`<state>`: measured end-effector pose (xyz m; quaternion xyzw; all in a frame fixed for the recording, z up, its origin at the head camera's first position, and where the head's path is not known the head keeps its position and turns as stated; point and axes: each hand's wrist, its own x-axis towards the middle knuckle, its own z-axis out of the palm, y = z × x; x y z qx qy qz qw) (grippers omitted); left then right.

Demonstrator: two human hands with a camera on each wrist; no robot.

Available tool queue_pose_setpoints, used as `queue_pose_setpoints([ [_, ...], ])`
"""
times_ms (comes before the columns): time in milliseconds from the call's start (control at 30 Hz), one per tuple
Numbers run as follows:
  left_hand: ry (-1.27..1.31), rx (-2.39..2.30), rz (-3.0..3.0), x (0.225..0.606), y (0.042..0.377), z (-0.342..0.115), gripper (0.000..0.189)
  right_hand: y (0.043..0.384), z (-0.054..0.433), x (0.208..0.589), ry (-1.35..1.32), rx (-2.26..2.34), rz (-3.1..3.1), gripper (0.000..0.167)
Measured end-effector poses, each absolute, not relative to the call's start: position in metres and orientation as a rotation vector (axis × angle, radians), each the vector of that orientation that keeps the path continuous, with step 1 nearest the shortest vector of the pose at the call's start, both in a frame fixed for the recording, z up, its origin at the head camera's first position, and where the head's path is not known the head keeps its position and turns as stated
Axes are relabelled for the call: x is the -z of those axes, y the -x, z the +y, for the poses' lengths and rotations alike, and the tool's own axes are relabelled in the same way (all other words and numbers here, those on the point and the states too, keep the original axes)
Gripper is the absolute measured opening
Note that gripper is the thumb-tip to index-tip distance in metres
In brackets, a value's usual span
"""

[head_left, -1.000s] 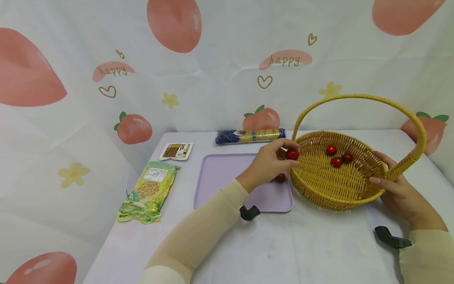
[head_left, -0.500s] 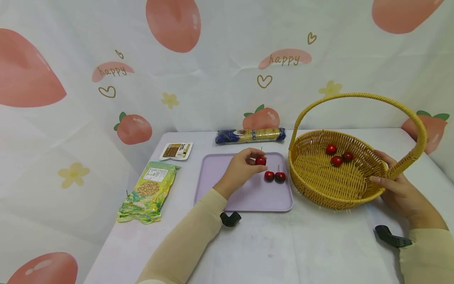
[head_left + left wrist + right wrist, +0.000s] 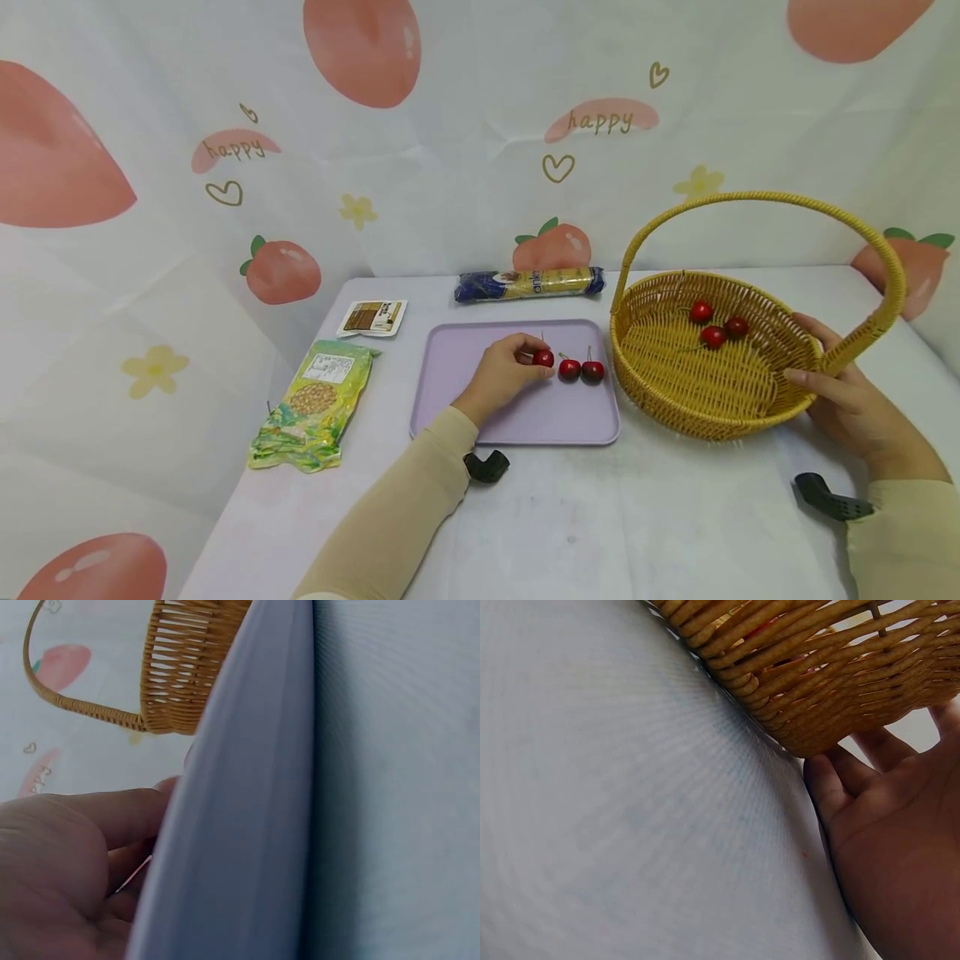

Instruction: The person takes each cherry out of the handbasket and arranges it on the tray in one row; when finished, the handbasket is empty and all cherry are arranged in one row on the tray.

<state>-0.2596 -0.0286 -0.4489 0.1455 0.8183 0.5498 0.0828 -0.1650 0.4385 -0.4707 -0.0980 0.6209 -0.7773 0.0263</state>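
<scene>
My left hand point(image 3: 504, 375) pinches a red cherry point(image 3: 543, 358) at the purple tray point(image 3: 450, 417); whether the cherry touches the tray I cannot tell. Two more cherries point(image 3: 570, 370) with stems lie on the tray just right of it. In the left wrist view the tray's edge point(image 3: 247, 787) hides the fingertips of that hand. My right hand point(image 3: 855, 400) grips the right rim of a yellow wicker basket point(image 3: 675, 412), thumb over the rim near the handle's foot. Inside the basket sit three cherries point(image 3: 712, 337). The right wrist view shows fingers against the basket's woven wall point(image 3: 840, 690).
A blue and yellow long packet point(image 3: 529, 285) lies behind the tray. To the left are a green and yellow bag point(image 3: 311, 404) and a small brown and white packet point(image 3: 372, 318). The basket's tall handle point(image 3: 772, 197) arches above it. A printed cloth hangs behind the table.
My left hand has carried the cherry from the basket's left rim leftward over the tray, then lowered it beside the other two. My right hand has kept its hold on the basket.
</scene>
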Motion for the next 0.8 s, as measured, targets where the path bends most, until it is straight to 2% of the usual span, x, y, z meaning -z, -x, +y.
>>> queue_pose_setpoints([
  [800,-0.516,-1.439,2.567,0.4575,0.2605,-0.0275,0.034,0.1652,0.4370,0.4683,0.281,2.406,1.908,0.075],
])
